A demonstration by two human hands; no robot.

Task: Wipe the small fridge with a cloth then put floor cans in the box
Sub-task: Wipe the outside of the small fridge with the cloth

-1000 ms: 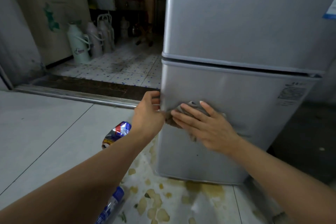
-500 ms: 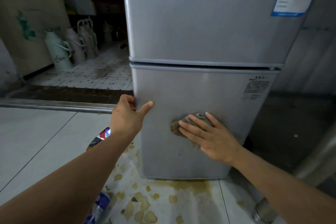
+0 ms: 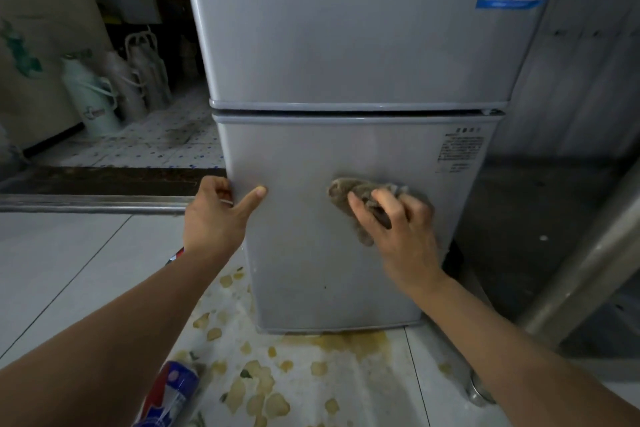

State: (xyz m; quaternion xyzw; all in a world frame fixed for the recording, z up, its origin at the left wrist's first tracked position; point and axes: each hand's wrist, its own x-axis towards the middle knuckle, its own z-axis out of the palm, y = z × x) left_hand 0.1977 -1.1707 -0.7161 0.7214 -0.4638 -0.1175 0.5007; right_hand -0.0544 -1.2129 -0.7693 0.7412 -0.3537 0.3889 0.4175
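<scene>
We found the cloth bunched against the lower door of the small fridge, right of the door's centre. The right hand pressed it there, fingers curled over it. The left hand gripped the door's left edge, thumb flat on the front. One can lay on the stained floor under the left forearm.

The left arm hides most of one can — the other can is cut by the bottom edge.
</scene>
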